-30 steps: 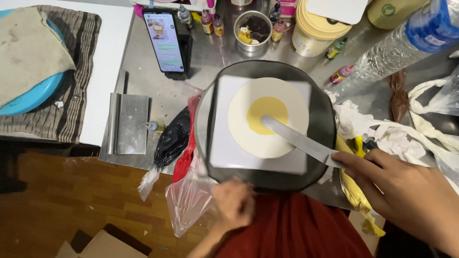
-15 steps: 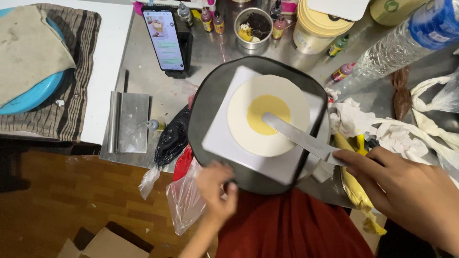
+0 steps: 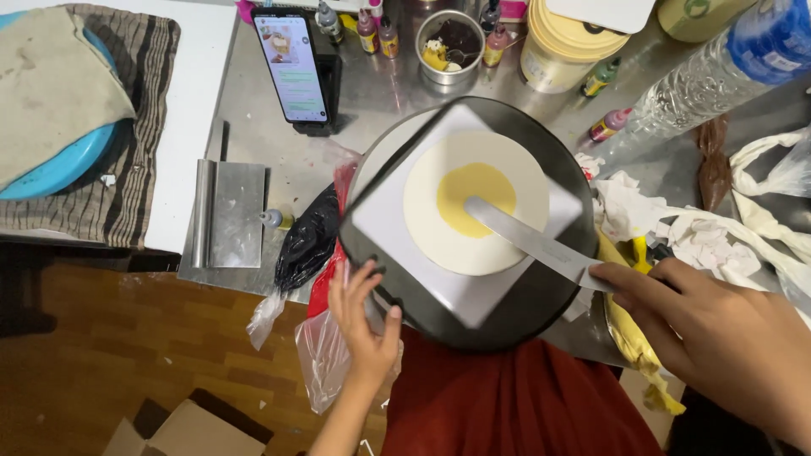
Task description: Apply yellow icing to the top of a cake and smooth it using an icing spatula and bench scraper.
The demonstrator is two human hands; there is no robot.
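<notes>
Right hand grips spatula, blade pointing up-left onto yellow cream; left hand grips turntable.

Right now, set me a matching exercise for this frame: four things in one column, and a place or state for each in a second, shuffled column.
Things:
1. spatula
2. phone
3. left hand
4. bench scraper

Places or states:
A. propped upright, screen lit
B. lying flat on the steel counter
C. blade tip on the yellow cream
D. at the dark turntable rim

Pairs: 1-C, 2-A, 3-D, 4-B
</notes>
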